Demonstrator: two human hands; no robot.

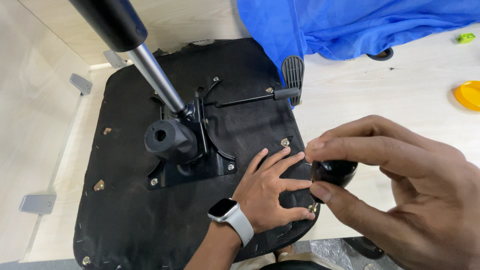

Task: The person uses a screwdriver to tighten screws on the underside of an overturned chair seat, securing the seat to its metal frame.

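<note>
Black seat base (150,220) upside down on table (380,100), metal mechanism plate (200,165) already bolted on. Left hand (270,192) flat, open on seat edge. Right hand (400,190) grip closed on black knob (334,171), at edge screw hole (313,206); not yet seated.

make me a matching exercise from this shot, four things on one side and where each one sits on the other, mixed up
Things:
1. black knob
2. blue cloth
3. yellow dish
4. left hand

Places:
A. at the right edge of the table
B. flat on the black seat underside
C. pinched in the right hand
D. bunched at the top, behind the seat

Pairs: 1-C, 2-D, 3-A, 4-B
</note>
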